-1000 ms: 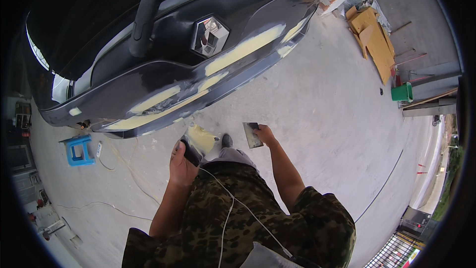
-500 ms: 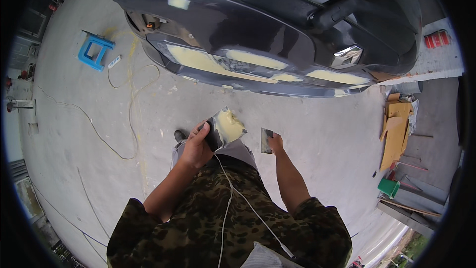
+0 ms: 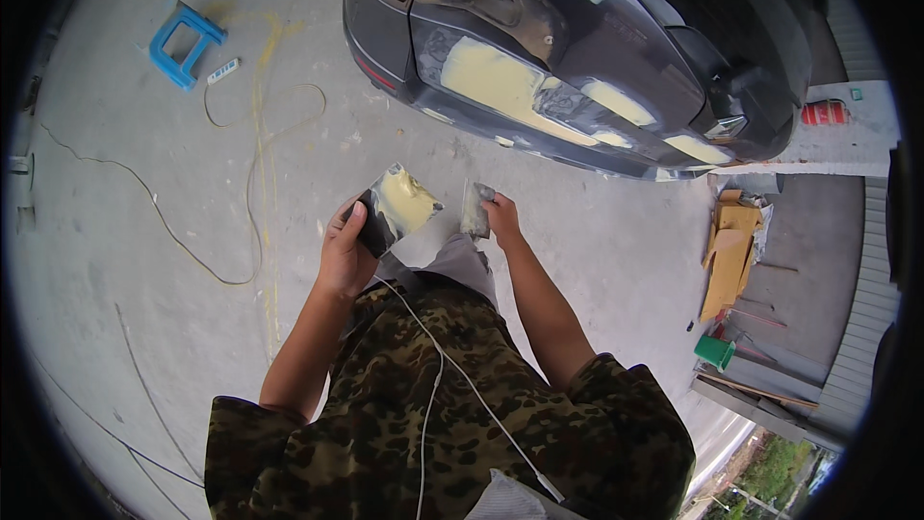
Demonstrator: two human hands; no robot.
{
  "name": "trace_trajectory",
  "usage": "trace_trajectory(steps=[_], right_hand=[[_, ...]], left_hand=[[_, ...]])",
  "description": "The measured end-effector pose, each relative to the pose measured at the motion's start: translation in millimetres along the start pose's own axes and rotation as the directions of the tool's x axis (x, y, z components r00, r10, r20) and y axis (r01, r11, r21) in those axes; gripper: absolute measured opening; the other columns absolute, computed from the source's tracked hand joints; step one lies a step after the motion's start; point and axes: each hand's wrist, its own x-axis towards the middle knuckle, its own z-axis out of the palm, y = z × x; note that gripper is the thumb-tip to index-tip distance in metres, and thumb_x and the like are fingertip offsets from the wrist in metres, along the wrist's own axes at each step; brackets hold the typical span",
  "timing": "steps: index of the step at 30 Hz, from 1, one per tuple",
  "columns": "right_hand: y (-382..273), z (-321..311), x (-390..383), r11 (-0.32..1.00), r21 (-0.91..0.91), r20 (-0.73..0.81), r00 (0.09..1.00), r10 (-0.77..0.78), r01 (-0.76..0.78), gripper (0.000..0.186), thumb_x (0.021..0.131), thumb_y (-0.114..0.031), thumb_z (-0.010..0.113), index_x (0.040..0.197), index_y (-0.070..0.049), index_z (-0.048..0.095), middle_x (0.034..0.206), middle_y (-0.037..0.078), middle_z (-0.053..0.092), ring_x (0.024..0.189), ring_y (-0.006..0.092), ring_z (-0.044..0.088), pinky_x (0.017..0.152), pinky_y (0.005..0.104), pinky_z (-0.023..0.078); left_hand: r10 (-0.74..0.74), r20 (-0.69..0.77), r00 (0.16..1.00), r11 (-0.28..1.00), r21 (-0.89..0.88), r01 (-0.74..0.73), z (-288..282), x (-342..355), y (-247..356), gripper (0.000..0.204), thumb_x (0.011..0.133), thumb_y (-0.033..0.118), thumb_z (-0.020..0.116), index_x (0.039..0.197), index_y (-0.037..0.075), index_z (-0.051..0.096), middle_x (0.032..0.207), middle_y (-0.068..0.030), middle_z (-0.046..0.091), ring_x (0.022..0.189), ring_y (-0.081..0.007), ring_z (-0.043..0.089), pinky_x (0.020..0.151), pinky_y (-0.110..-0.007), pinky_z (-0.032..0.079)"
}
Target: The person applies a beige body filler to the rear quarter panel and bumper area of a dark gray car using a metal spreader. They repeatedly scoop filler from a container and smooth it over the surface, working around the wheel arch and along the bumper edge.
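Note:
My left hand (image 3: 345, 247) grips a flat, dark putty board (image 3: 378, 233) with its thumb on top. A lump of pale yellow filler (image 3: 408, 200) covers the far part of it. To its right, my right hand (image 3: 501, 220) pinches a thin grey putty spreader (image 3: 473, 214) by one side; its blade stays a short gap from the board. Both tools are in front of my waist. Ahead of them stands the rear of a dark grey car (image 3: 385, 48), with smooth yellow filler patches (image 3: 491, 72) on its tailgate and bumper; neither hand touches it.
Thin cables (image 3: 173, 238) lie across the concrete floor to the left, near a blue plastic stool (image 3: 177, 74) and a white power strip (image 3: 223, 71). Flattened cardboard (image 3: 729, 255) and a green container (image 3: 714, 352) are at the right. A white cord (image 3: 430, 339) hangs over my shirt.
My view has turned and shifted left, bringing the car's left rear corner into sight. The spreader has come closer to the board. Both hands keep their holds.

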Motion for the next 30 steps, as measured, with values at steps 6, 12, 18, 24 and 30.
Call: trace_trajectory(steps=[6,12,18,24,30], right_hand=[[-114.5,33.5,-53.6,0.947,0.321,0.077,0.996,-0.039,0.013,0.014,0.096,-0.016,0.062,0.104,-0.008,0.07,0.082,-0.005,0.059,0.071,0.006,0.054,0.057,0.0257,0.042],[-166.4,61.2,-89.0,0.899,0.438,0.069,0.995,-0.066,0.029,0.022,0.098,-0.02,0.062,0.117,-0.012,0.07,0.095,-0.004,0.064,0.085,0.0068,0.06,0.067,0.0263,0.052],[-170.8,45.4,-99.9,0.857,0.513,0.047,0.995,-0.085,0.049,0.02,0.1,-0.013,0.058,0.113,-0.002,0.068,0.098,0.001,0.066,0.087,0.0095,0.063,0.071,0.0285,0.054],[-134.2,-41.3,-72.8,0.87,0.47,0.012,0.985,-0.174,0.148,0.019,0.1,-0.011,0.059,0.109,0.003,0.068,0.093,0.001,0.066,0.082,0.0077,0.06,0.071,0.0263,0.05],[-97.8,-101.9,-46.5,0.864,0.494,-0.105,0.993,-0.046,0.092,0.014,0.099,-0.011,0.061,0.094,0.0,0.068,0.081,-0.001,0.062,0.072,0.006,0.053,0.064,0.026,0.044]], left_hand=[[0.005,0.036,0.999,1.0,-0.008,-0.005,-20.2,9.0,22.0,0.035,0.102,0.023,0.06,0.128,-0.002,0.059,0.12,-0.0113,0.068,0.109,-0.0206,0.066,0.1,-0.039,0.052],[0.035,0.062,0.997,0.999,0.016,-0.036,-37.6,20.7,41.3,0.036,0.103,0.022,0.059,0.129,-0.003,0.058,0.122,-0.0126,0.067,0.111,-0.021,0.066,0.101,-0.039,0.051],[0.059,0.09,0.994,0.994,0.083,-0.066,-24.2,28.7,30.9,0.041,0.104,0.024,0.056,0.132,-0.005,0.055,0.125,-0.0143,0.065,0.114,-0.023,0.065,0.102,-0.04,0.05],[0.034,0.125,0.992,0.984,0.169,-0.055,49.6,50.9,-27.4,0.042,0.106,0.027,0.053,0.135,-0.003,0.053,0.132,-0.0122,0.062,0.122,-0.0238,0.061,0.106,-0.039,0.046],[-0.063,0.165,0.984,0.965,0.262,0.018,88.8,89.0,-78.3,0.041,0.106,0.025,0.051,0.136,-0.003,0.053,0.134,-0.0133,0.061,0.123,-0.0258,0.06,0.107,-0.04,0.045]])
